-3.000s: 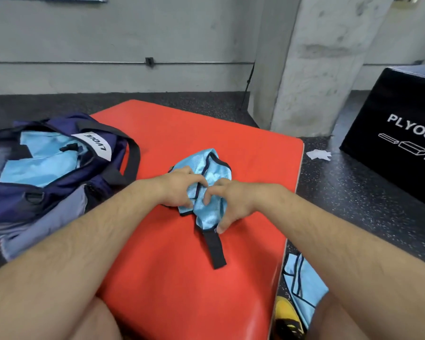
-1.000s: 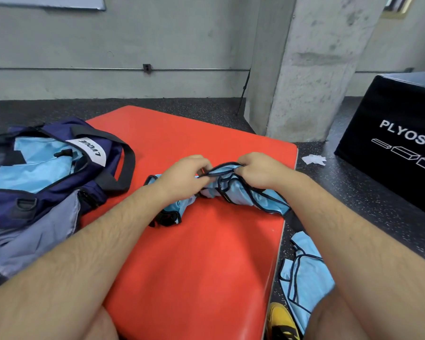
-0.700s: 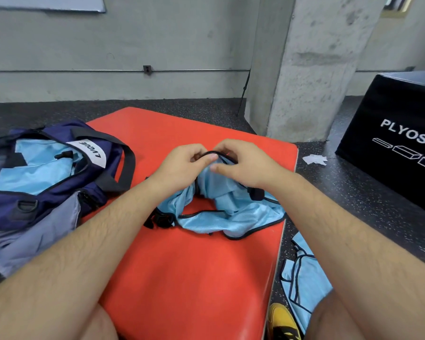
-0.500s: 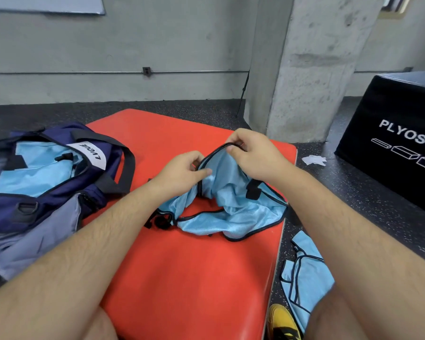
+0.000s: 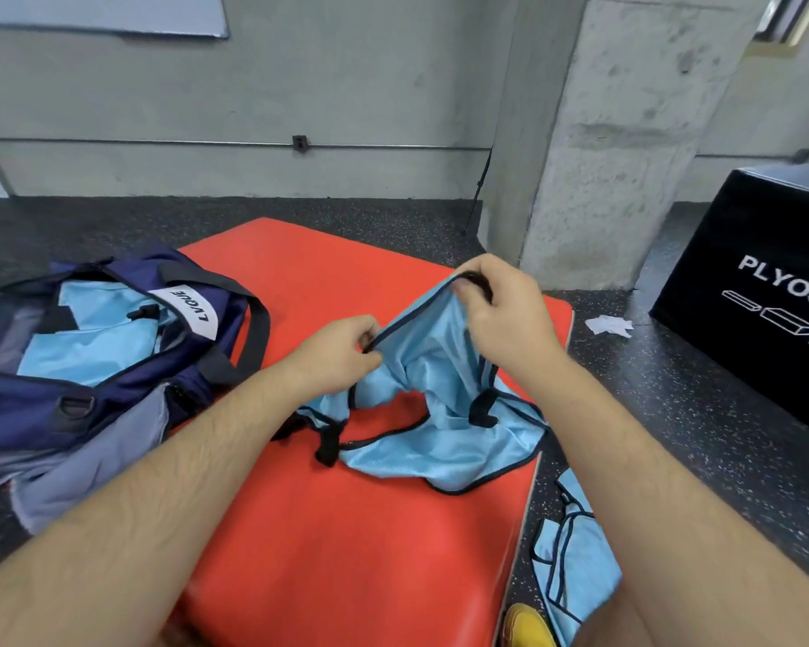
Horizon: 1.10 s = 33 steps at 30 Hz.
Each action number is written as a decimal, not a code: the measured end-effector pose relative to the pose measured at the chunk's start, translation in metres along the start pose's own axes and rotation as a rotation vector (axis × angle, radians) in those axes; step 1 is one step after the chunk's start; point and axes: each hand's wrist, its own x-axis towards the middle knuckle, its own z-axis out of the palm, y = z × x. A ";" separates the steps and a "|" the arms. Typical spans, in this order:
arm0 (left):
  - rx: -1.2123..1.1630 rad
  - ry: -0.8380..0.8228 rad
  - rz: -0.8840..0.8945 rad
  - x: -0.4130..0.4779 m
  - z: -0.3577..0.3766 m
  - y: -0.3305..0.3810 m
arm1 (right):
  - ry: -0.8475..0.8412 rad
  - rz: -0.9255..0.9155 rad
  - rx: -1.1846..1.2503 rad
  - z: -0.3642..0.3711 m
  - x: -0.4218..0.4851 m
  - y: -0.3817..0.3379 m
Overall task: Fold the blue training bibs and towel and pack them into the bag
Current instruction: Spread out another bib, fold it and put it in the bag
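Both hands pinch the black edge of the blue bib [image 5: 444,413], left hand [image 5: 342,352] and right hand [image 5: 500,310], over the red mat's [image 5: 346,530] right side. It looks soft, light and floppy; hold its edges.

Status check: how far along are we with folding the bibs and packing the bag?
Done: light blue fabric already lies in the open bag. In hand: the left hand and right hand pinch the black-trimmed edge of a bib, loose and unfolded on the red mat. Left: fold and pack it, then the other bib on the floor beside the mat. I cannot pick out the towel.
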 end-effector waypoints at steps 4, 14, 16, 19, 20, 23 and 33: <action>0.088 0.029 -0.122 -0.010 -0.020 -0.028 | 0.118 0.027 -0.014 -0.014 0.001 0.011; 0.136 0.392 -0.089 -0.052 -0.100 -0.073 | 0.034 0.018 -0.170 -0.022 0.019 0.015; 0.151 0.406 -0.067 -0.049 -0.117 -0.072 | -0.008 0.030 -0.257 -0.029 0.028 0.006; 0.154 0.416 -0.076 -0.039 -0.149 -0.063 | -0.050 0.075 -0.337 -0.048 0.039 -0.008; 0.155 0.421 -0.078 -0.036 -0.161 -0.059 | -0.054 0.087 -0.350 -0.056 0.044 -0.013; 0.155 0.425 -0.025 -0.026 -0.193 -0.045 | -0.044 0.076 -0.419 -0.078 0.060 -0.031; 0.119 0.524 0.017 -0.022 -0.264 0.004 | -0.005 0.088 -0.459 -0.133 0.087 -0.089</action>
